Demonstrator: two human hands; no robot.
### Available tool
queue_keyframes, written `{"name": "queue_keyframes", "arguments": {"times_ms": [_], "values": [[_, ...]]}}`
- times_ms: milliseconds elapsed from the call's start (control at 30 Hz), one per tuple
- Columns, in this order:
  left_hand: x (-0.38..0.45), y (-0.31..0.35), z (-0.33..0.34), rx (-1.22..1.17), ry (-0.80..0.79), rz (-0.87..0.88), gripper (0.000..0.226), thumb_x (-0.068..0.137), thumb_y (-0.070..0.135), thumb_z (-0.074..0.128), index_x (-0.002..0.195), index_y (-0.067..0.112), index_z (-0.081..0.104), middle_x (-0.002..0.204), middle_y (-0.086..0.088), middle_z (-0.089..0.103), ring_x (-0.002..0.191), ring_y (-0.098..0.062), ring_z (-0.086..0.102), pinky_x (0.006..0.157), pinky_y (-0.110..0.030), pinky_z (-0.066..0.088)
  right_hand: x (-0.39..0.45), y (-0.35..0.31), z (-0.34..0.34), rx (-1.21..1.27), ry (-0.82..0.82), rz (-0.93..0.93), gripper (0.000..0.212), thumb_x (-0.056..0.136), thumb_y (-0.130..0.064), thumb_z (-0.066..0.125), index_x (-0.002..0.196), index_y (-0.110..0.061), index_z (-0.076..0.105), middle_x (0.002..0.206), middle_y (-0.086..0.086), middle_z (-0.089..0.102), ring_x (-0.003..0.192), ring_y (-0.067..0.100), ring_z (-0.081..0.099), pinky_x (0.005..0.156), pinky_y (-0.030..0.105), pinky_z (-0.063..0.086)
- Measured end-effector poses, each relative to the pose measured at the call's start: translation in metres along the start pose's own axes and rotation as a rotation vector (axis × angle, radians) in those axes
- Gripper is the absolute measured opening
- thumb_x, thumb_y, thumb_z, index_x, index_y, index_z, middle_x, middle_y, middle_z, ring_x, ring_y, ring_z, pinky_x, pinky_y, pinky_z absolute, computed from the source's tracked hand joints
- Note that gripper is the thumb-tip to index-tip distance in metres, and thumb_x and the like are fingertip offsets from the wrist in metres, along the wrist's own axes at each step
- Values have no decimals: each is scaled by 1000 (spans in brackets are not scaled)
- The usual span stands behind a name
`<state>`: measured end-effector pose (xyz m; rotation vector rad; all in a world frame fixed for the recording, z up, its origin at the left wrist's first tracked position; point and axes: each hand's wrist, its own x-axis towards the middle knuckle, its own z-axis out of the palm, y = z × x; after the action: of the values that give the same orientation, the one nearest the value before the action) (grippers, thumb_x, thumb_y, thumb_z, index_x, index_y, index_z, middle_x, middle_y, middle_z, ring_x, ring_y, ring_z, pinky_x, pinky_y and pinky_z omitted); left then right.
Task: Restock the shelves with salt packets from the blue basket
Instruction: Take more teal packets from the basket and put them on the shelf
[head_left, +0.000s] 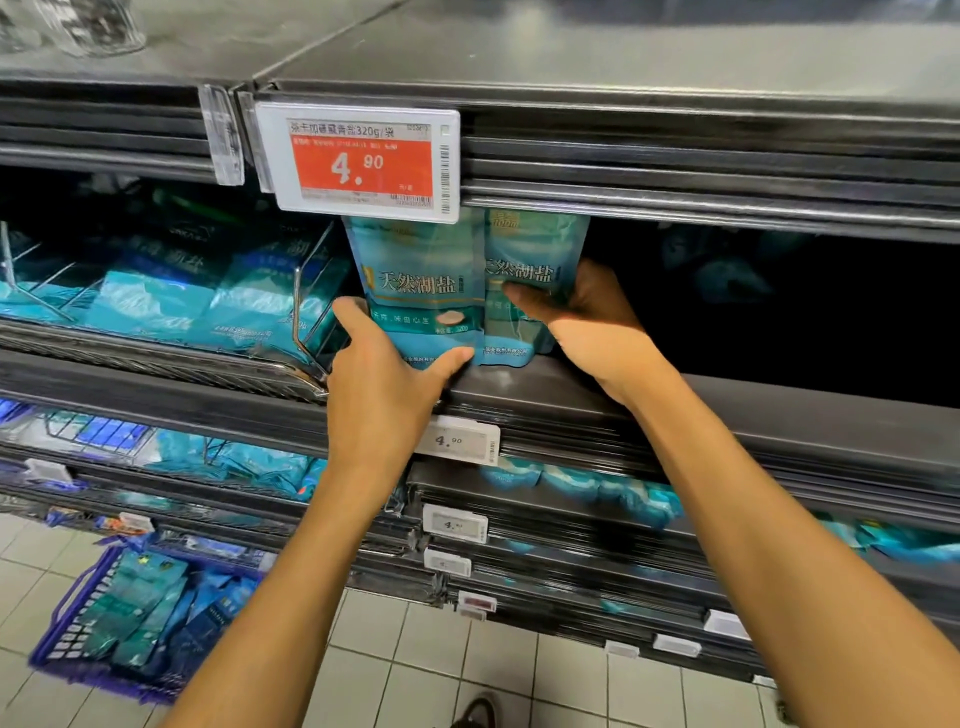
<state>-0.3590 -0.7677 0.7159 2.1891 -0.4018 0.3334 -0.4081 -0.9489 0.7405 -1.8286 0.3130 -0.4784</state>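
We held two salt packets upright at the front edge of the shelf (571, 395), under the red price tag (361, 163). Our left hand (384, 379) gripped the left packet (423, 291) at its lower edge; our right hand (587, 322) clasped the right packet (524, 260). The blue basket (140, 618), holding more packets, sat on the tiled floor (467, 670) below left.

Red price tag (363, 162) reading 4.90, wire divider (306, 312), pale floor tiles (498, 670), dark shoe (475, 714).
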Motion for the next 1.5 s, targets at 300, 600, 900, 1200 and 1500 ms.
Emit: {"name": "queue_keyframes", "arguments": {"times_ms": [300, 600, 900, 1200, 1500], "values": [[-1, -10, -7, -17, -58, 3, 78, 67, 49, 88, 118, 15, 39, 61, 10, 59, 58, 6, 59, 49, -10, 40, -17, 0, -3, -43, 23, 25, 36, 88, -22, 77, 122, -14, 66, 114, 2, 73, 101, 14, 70, 92, 32, 58], [-9, -11, -13, -14, -30, 28, 75, 63, 54, 88, 107, 24, 34, 63, 12, 58, 61, 11, 59, 50, -7, 42, -26, 0, -10, -301, 18, 191, 41, 85, -58, 69, 68, -22, 58, 47, -7, 61, 49, 2, 56, 40, 8, 35], [-27, -18, -12, -105, -19, 79, 85, 74, 48, 84, 133, 14, 34, 52, 9, 56, 61, 4, 62, 56, -4, 42, -39, -1, -9, -139, -36, 65, 16, 87, -39, 76, 73, -35, 69, 71, -20, 73, 71, -6, 69, 56, 12, 53], [-71, -31, -12, -755, -32, -103, 4, 90, 28, 55, 93, 30, 57, 55, -1, 50, 42, -14, 45, 40, -23, 39, -77, 9, -5, -198, 287, -54, 34, 97, -33, 63, 95, -1, 52, 88, 10, 59, 80, 24, 60, 76, 48, 54], [-127, -75, -20, -766, -107, -254, 18, 99, 18, 48, 84, 21, 59, 55, 3, 57, 38, -15, 49, 37, -21, 38, -178, 39, 23, 106, 55, -128, 10, 94, -17, 58, 102, -12, 60, 77, 4, 62, 63, 20, 64, 57, 36, 53]]}}
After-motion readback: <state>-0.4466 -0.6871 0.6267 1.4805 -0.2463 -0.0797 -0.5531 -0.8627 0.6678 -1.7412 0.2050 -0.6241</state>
